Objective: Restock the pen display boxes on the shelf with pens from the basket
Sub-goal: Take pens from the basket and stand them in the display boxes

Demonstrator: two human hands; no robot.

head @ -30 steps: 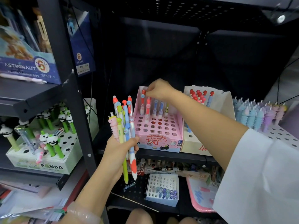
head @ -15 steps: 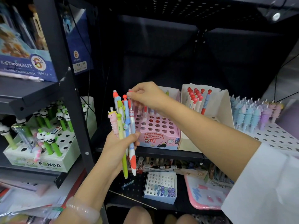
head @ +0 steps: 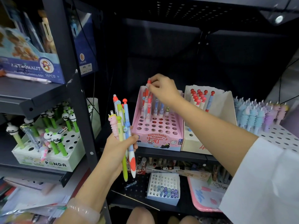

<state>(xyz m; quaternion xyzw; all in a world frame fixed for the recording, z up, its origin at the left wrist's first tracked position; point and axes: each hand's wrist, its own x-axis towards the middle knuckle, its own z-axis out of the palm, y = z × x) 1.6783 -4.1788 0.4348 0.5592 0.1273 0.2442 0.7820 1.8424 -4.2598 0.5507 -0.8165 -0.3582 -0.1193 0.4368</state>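
Over pink display box (head: 157, 126) | right hand (head: 163, 89) pinches red-capped pen (head: 147, 101) | left hand (head: 119, 146) grips pens

Dark metal shelving (head: 68, 65) under a small ceiling lamp (head: 279, 19).

Red-capped pen (head: 147, 101) upright in my right grip (head: 161, 90), over back row of pink display box (head: 157, 126). Pen bundle (head: 123, 131) fanned upright in my left grip (head: 119, 147).

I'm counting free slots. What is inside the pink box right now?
The pink box holds a few pens standing along its back rows; most front holes are empty. The right hand pinches a red-topped pen there and covers part of the back row.
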